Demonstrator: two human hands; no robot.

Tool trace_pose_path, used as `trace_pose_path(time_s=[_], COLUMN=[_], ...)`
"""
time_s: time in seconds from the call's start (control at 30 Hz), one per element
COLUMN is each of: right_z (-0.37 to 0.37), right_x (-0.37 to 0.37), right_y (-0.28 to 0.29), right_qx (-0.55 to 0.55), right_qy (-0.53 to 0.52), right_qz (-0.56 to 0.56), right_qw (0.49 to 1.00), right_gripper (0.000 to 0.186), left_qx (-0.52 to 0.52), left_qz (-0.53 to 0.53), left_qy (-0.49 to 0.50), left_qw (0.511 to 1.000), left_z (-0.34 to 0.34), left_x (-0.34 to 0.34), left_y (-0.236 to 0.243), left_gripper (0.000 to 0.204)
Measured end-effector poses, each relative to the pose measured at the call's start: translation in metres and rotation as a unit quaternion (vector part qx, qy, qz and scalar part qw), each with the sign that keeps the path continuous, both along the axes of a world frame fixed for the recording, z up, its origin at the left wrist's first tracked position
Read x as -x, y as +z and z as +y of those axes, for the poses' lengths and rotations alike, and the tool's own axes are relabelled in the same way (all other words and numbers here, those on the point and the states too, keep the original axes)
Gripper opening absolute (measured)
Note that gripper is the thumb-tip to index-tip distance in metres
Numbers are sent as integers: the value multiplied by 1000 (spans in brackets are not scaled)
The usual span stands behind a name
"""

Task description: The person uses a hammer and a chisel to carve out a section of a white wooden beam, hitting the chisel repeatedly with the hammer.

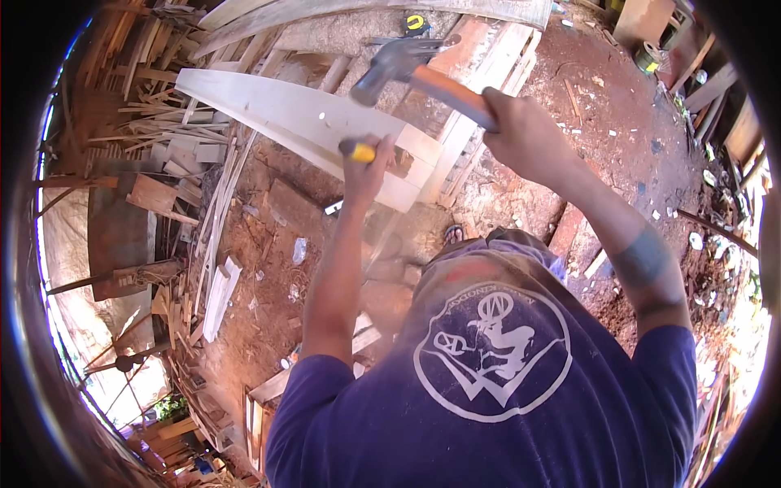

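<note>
The left hand [368,172] is gripping a yellow-and-black-handled tool [363,154] over the pale board [281,108], beside its hole [401,162]. The right hand [522,134] is clenching a hammer [451,96] near the board; a tape measure [416,23] is lying beyond the board.

Hammer [443,91]: dark head, motion-blurred, orange hdl; in R hand [525,134], raised over workpc, head to L. Yel/blk hdl'd tool [364,153]: in L hand [368,172], blk end exposed, tip hidden. Workpc [285,106]: long pale timber, runs up-L from hands; rough brown patch [400,163] nr close end, hole/recess unclear.
</note>
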State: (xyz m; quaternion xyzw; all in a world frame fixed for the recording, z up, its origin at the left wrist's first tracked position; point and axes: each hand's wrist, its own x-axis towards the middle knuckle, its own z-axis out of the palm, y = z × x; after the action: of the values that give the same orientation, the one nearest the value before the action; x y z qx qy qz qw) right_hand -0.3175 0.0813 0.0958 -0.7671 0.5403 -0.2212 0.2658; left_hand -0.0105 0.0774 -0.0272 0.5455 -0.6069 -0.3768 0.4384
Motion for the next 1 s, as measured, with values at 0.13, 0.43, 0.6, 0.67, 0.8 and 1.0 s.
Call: trace_pose_path(time_s=[0.13, 0.43, 0.6, 0.67, 0.8, 1.0], right_z=[15, 13, 19, 21, 11, -1], right_x=[35, 31, 18, 17, 15, -23], right_y=[-3, 10, 11, 2, 19, 98], right_qx=[-8, -16, -68, -40, 47, 344], right_qy=[-107, -122, -84, -70, -35, -7], right_qz=[-76, -126, -118, -88, -90, -276], right_qw=[991, 984, 987, 993, 994, 897], right_gripper=[23, 27, 18, 16, 15, 20], left_qx=[98, 24, -3, 27, 20, 24], left_qz=[-35, 83, 20, 8, 13, 13], left_qy=[44, -25, -5, 21, 23, 41], left_qw=[994, 996, 1000, 999, 999, 999], left_z=[51, -10, -17, -18, -17, -14], left_x=[1, -3, 4, 6, 8, 4], left_y=[10, 23, 11, 9, 10, 5], left_gripper=[35, 39, 41, 40, 41, 41])
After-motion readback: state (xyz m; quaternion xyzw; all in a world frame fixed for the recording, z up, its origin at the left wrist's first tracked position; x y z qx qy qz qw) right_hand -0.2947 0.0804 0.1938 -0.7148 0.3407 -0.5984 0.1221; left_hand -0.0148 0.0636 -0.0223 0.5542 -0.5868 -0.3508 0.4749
